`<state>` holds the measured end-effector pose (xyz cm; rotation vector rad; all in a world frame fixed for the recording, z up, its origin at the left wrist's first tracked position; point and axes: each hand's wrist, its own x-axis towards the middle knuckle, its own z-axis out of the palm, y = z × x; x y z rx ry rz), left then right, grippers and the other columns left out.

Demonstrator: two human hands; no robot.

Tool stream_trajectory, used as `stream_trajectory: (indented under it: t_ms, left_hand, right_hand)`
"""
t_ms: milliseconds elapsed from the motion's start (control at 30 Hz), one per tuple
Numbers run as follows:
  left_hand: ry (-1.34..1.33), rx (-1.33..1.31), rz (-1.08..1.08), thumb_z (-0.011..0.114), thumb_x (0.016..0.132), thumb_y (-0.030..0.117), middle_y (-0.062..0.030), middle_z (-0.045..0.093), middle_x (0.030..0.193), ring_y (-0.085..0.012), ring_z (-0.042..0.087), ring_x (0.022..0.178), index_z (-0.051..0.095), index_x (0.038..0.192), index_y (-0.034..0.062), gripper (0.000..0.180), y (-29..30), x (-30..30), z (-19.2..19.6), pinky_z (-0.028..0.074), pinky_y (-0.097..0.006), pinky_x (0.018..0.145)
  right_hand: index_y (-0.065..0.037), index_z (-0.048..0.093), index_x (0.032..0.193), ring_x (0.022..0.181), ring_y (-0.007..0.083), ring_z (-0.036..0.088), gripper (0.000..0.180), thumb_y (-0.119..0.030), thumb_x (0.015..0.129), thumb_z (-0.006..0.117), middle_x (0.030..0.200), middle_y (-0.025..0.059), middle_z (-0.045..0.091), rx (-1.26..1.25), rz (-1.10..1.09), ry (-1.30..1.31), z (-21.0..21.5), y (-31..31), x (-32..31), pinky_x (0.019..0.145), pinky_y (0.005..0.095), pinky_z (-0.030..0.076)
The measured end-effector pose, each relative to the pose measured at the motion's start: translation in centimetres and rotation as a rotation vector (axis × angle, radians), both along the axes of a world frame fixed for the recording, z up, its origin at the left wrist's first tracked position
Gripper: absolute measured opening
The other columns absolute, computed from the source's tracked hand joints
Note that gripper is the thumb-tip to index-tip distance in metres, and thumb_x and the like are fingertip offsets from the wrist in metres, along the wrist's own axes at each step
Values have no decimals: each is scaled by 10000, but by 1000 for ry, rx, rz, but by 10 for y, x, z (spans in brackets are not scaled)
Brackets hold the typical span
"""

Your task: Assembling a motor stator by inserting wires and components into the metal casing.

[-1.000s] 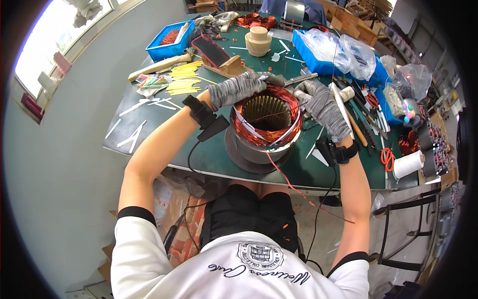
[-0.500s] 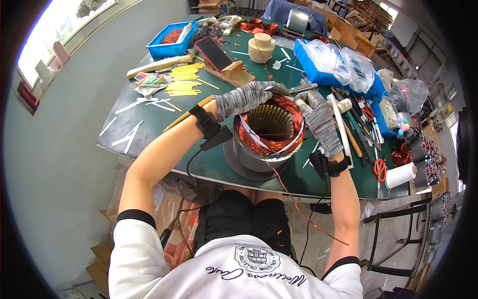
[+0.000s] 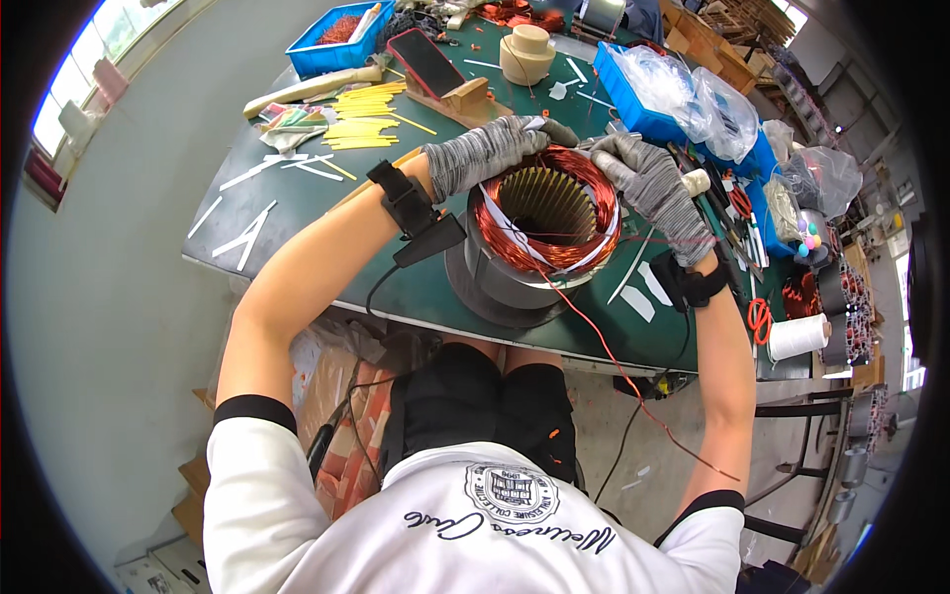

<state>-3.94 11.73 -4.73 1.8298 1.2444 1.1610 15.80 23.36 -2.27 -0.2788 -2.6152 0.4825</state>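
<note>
A motor stator (image 3: 495,269) stands upright on a round dark base near the table's front edge. Its copper winding (image 3: 594,233) rings the top, with white insulating strips tucked among the wires. My left hand (image 3: 490,156), in a grey knit glove, reaches over the far left of the winding, fingers together and bent down against it. A small white piece shows by those fingers. Across from it, my gloved right hand (image 3: 658,188) has its fingers curled on the far right of the winding; their tips are partly hidden. A loose red wire (image 3: 604,342) trails from the stator's front toward my right forearm.
Yellow strips (image 3: 366,114) and white strips (image 3: 242,238) lie on the left of the green table (image 3: 396,287). Behind the stator are a phone (image 3: 426,61) on a wooden stand and a cream stepped block (image 3: 527,54). Blue bins (image 3: 633,104), tools and a thread spool (image 3: 800,337) stand right.
The stator appears slightly farther right in view. My right hand has shifted right, its elbow farther out, and white pieces by its wrist now show. Both hands stay at the winding's far side.
</note>
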Motion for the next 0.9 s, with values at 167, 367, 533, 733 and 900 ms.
stream_trajectory:
  t_ms: [167,367,533,733,900]
  left_hand:
    - [-51,73,28,356,918,182,-92,607,1000,-169,554,947,541,1091,7,308,-1,4,-6,414,-278,864]
    - [41,25,82,372,931,255,-98,576,1065,-163,515,1011,522,1130,13,347,1,-1,-10,377,-285,916]
    - [33,58,72,366,934,231,-92,589,1035,-167,529,989,532,1107,21,319,-3,4,-5,398,-284,879]
    - [-14,54,45,355,941,236,-95,583,1032,-161,527,992,532,1095,12,325,2,3,-9,402,-289,881]
    - [292,50,112,369,940,253,-98,569,1061,-148,506,1028,512,1118,18,328,1,-9,-11,390,-286,902]
  right_hand:
    - [-35,568,876,670,206,532,183,-213,859,529,725,116,569,-170,-58,26,-4,-5,-2,642,298,424]
    - [-45,576,864,683,200,559,135,-174,850,537,737,100,589,-162,-47,257,-28,3,-5,638,300,435]
    - [-32,583,852,695,177,536,130,-157,836,552,749,95,579,-204,-68,328,-36,5,1,663,280,429]
    - [-50,571,852,703,219,557,135,-179,846,532,757,113,579,-203,-26,206,-23,4,-9,673,280,438]
    - [-46,564,882,734,201,563,127,-161,859,516,758,112,571,-170,79,-84,12,-4,-14,671,294,434]
